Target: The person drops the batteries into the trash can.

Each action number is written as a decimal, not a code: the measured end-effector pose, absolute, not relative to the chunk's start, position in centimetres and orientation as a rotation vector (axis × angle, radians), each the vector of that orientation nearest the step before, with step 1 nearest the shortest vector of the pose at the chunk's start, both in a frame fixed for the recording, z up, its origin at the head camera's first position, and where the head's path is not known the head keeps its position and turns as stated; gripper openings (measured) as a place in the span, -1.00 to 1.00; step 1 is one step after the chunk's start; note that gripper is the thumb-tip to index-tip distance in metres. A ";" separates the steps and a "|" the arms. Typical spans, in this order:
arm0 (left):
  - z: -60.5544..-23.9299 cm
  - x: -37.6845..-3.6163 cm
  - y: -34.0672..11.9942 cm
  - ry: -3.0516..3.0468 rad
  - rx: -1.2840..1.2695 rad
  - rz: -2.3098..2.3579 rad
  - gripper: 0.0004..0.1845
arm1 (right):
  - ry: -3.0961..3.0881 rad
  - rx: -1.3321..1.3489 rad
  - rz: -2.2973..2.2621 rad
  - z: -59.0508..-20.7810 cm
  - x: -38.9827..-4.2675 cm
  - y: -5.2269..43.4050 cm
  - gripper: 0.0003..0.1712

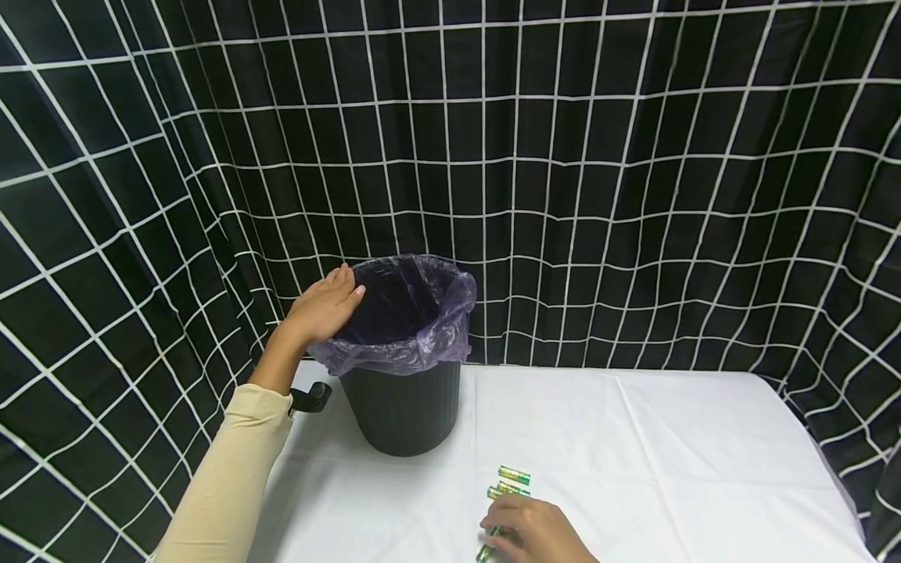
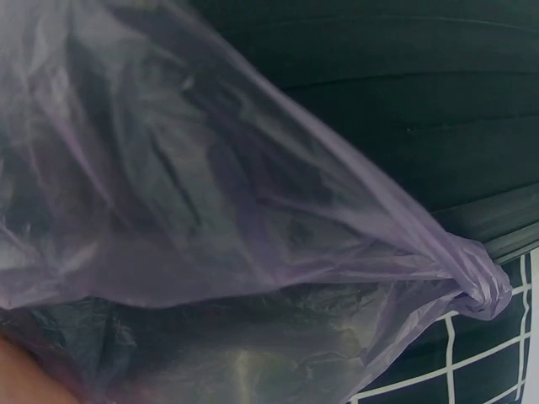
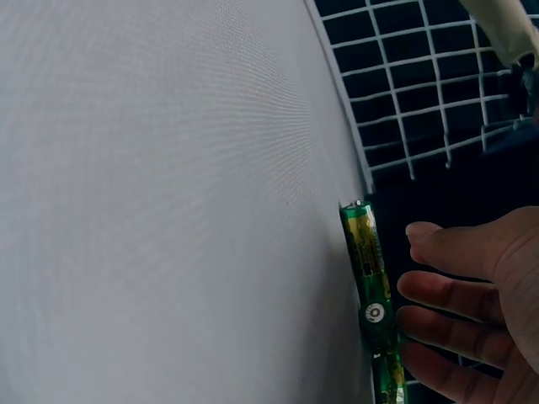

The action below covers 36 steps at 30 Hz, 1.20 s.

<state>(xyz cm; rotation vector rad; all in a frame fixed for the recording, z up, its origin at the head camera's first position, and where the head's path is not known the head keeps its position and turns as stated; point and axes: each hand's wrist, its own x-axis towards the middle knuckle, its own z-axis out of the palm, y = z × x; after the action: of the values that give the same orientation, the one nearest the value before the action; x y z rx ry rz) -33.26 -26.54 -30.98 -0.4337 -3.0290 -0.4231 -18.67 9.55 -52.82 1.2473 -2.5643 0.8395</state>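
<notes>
A dark trash bin stands on the table, lined with a translucent purple plastic bag folded over its rim. My left hand rests on the bag at the bin's left rim, fingers extended. In the left wrist view the purple bag fills most of the picture, and only a bit of the hand shows. Several green-and-gold batteries lie near the table's front. Over them is my right hand, its fingers loosely bent. In the right wrist view its fingertips stand close beside the batteries, not wrapped round them.
A white cloth covers the table. Black curtains with a white grid hang behind it and along both sides. A small black device is strapped to my left wrist.
</notes>
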 end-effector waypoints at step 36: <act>-31.0 -33.2 -26.6 -3.035 -0.448 -0.443 -0.29 | -2.659 1.299 0.763 -53.3 -18.1 8.6 -0.83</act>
<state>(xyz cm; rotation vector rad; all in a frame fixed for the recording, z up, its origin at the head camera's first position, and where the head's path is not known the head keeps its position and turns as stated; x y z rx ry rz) -33.23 -26.58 -30.98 -0.4483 -3.0351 -0.4431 -18.13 8.63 -53.29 1.2990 -2.6586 0.7633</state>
